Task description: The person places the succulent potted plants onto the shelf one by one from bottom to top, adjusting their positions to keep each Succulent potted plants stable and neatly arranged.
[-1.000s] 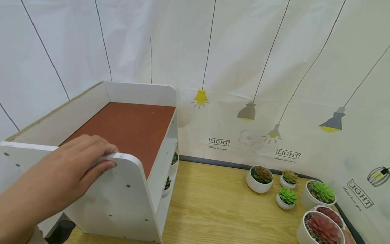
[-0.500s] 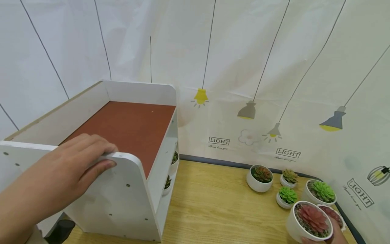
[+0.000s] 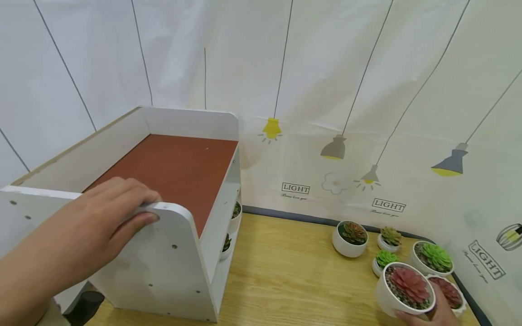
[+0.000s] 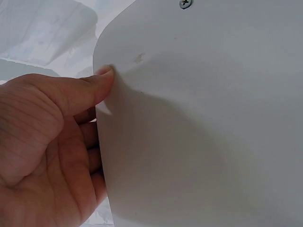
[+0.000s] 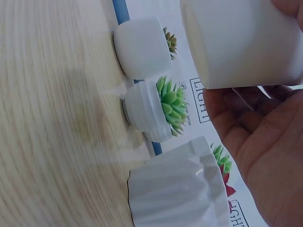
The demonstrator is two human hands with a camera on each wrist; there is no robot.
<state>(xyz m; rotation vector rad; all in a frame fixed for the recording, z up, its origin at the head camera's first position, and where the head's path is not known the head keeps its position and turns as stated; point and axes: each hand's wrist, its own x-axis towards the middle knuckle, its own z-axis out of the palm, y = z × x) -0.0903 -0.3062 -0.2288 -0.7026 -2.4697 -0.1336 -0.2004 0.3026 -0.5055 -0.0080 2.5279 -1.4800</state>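
In the head view my left hand [image 3: 98, 222] grips the top edge of the near side panel of a white shelf unit [image 3: 163, 271]. Thumb outside, fingers over the far face, it pinches the panel [image 4: 203, 123] in the left wrist view. At the lower right, my right hand [image 3: 438, 312] holds a white pot with a red succulent [image 3: 409, 285]. The right wrist view shows that pot [image 5: 246, 42] raised off the wood table, its plant out of frame, with the right hand [image 5: 265, 127] around it. Close behind it are a small green succulent [image 3: 385, 258] and a red one in a fluted pot [image 3: 448, 292].
A brown-red succulent [image 3: 351, 235], a small yellowish one [image 3: 389, 237] and a larger green one [image 3: 434, 258] stand along the back of the wooden table [image 3: 285, 271]. Two potted plants sit on the shelf's levels. A lamp-printed sheet [image 3: 310, 90] hangs behind.
My right hand has lifted the red succulent's pot and carried it left, uncovering the fluted pot and overlapping the small green one. My left hand stays on the panel.
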